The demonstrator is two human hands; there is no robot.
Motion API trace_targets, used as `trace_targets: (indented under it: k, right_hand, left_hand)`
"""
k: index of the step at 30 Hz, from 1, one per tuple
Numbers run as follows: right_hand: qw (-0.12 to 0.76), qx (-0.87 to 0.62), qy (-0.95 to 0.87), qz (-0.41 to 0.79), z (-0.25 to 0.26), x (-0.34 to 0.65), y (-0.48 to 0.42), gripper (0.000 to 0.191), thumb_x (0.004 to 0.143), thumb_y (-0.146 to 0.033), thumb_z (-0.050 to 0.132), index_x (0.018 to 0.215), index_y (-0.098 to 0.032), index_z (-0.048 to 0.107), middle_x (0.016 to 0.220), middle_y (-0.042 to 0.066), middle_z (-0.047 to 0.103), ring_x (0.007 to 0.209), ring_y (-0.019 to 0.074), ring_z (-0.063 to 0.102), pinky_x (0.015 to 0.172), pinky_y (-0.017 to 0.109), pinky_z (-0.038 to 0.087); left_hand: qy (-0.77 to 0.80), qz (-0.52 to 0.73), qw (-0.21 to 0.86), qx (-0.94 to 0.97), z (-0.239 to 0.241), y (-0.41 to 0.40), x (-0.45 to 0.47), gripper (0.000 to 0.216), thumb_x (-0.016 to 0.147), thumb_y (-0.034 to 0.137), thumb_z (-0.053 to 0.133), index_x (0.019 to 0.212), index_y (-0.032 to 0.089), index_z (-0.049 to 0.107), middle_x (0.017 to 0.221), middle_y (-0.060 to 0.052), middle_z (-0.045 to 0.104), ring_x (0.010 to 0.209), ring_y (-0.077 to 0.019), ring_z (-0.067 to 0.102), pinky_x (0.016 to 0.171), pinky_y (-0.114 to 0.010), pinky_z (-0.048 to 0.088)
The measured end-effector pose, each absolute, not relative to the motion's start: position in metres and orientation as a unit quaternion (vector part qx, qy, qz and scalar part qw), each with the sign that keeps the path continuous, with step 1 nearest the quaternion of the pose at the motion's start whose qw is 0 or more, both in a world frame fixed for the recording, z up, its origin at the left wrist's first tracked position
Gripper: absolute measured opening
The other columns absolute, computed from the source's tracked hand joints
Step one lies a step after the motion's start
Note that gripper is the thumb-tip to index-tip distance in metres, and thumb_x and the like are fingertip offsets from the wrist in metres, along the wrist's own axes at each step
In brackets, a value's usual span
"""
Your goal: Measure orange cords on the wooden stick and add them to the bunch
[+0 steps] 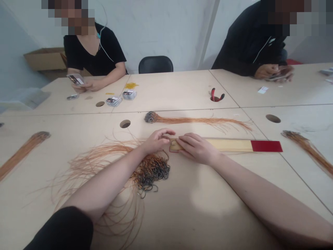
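My right hand (194, 147) rests over the left end of a long, flat pale-yellow strip (229, 145) with a red end, its fingers closed on the strip's edges. Just left of that end hovers my left hand (158, 140), thumb and forefinger apart, with nothing visible between them. Under my left wrist and forearm lies a loose pile of dark fish hooks (153, 172) with thin orange-brown lines (96, 156) fanning out leftward. Beyond my hands, a neat bundle of hooks (150, 117) has its lines stretched to the right.
More hook bundles lie at far left (39, 137) and right (293, 135). Red-handled pliers (217, 95) stand in a table hole. Small stacked packs (113, 100) sit near a co-worker (96, 52); another person (247, 41) sits at right. The table has round holes (125, 124) and seams.
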State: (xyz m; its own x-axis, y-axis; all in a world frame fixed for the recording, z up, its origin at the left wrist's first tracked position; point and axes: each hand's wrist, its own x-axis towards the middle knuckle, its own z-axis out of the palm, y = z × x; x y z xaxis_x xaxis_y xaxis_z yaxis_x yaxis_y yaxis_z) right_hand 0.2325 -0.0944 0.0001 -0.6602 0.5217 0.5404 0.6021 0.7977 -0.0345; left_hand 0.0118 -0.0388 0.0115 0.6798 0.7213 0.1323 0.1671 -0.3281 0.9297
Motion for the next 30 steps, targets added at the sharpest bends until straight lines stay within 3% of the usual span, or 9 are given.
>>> trace_targets:
  k: [4,12,16,22,30]
  right_hand:
    - [0.272,-0.305,-0.909,-0.083,-0.0014,0.2295,-0.0957,0.032,0.089,-0.029,0.047,0.115,-0.013,0.055,0.104,0.013,0.06,0.097,0.0233,0.054,0.083,0.039,0.05]
    - [0.286,-0.297,-0.906,-0.101,-0.0037,0.2272,-0.0968,0.035,0.09,-0.03,0.047,0.12,-0.015,0.053,0.104,0.013,0.059,0.101,0.0238,0.053,0.082,0.04,0.05]
    - [0.291,-0.295,-0.901,-0.125,-0.0045,0.2271,-0.0974,0.037,0.089,-0.029,0.049,0.122,-0.012,0.051,0.104,0.013,0.059,0.101,0.0242,0.053,0.083,0.04,0.05]
    - [0.298,-0.31,-0.896,-0.109,-0.0041,0.2263,-0.0969,0.036,0.089,-0.03,0.049,0.121,-0.015,0.052,0.106,0.013,0.059,0.103,0.0234,0.052,0.086,0.039,0.049]
    - [0.238,-0.373,-0.89,-0.111,0.0001,0.2283,-0.0972,0.042,0.09,-0.038,0.045,0.126,-0.016,0.049,0.111,0.013,0.057,0.097,0.0238,0.053,0.081,0.038,0.045]
  left_hand:
    - [0.277,0.176,0.527,0.784,0.0108,-0.0401,0.0126,0.044,0.069,0.02,0.055,0.111,0.012,0.056,0.097,-0.007,0.062,0.071,-0.0122,0.056,0.061,-0.022,0.045]
    - [0.257,0.138,0.563,0.773,0.0136,-0.0401,0.0156,0.021,0.065,0.012,0.051,0.085,0.01,0.059,0.068,0.002,0.053,0.06,-0.0078,0.048,0.054,-0.018,0.037]
    - [0.259,0.133,0.573,0.766,0.0147,-0.0387,0.014,0.013,0.067,0.013,0.052,0.079,0.01,0.057,0.064,0.003,0.051,0.058,-0.0071,0.046,0.052,-0.018,0.035]
    - [0.259,0.127,0.607,0.741,0.0158,-0.0375,0.0141,0.014,0.069,0.016,0.052,0.08,0.01,0.059,0.07,0.0,0.06,0.065,-0.0096,0.053,0.061,-0.02,0.041]
    - [0.304,0.137,0.582,0.742,0.0192,-0.0372,0.0167,0.011,0.072,0.021,0.052,0.074,0.011,0.057,0.059,0.004,0.051,0.052,-0.006,0.041,0.049,-0.018,0.033]
